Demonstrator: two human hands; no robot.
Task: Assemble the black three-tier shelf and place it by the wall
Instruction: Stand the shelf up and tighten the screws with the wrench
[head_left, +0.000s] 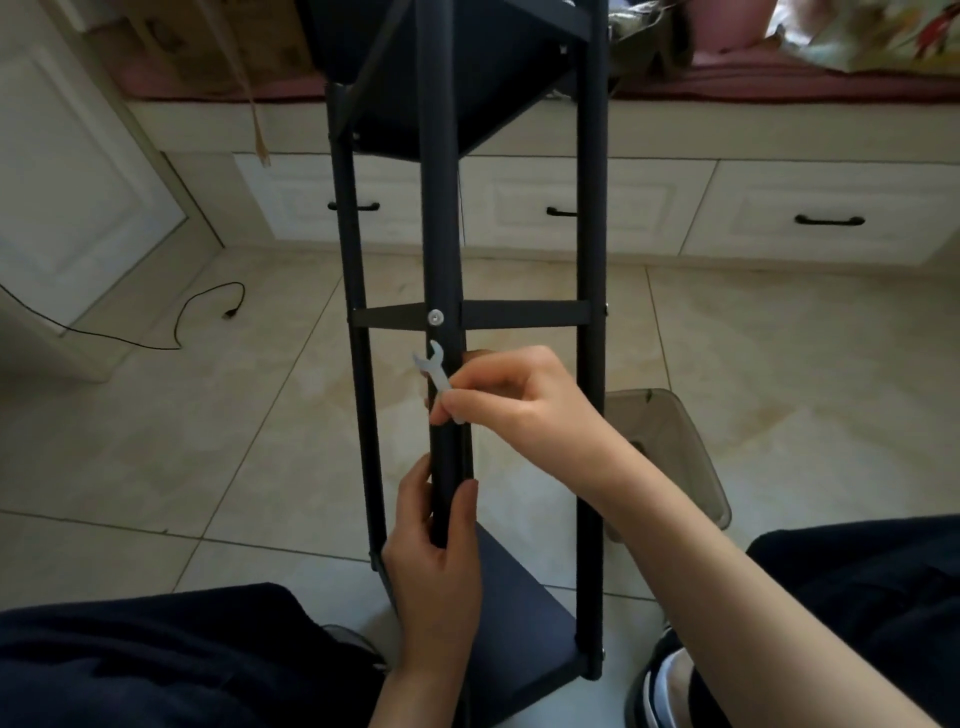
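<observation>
One view is all I have, from the head camera, looking down over my knees. The black shelf (594, 218) stands on the tiled floor (218, 441) just in front of me, matte black posts joined by thin crossbars, a dark panel at the top and another at the bottom between my legs. A silver bolt (435, 315) sits where the near post meets a crossbar. My left hand (439, 561) grips that post low down, fingers curled round it. My right hand (511, 402) pinches a small pale wrench (435, 370) between thumb and fingers, its open end just below the bolt, not touching it. A translucent grey bin (670, 447) stands right of the frame. Beyond are cream drawers (826, 208) with black handles, and a black cable (208, 306) trails across the tiles at left.
</observation>
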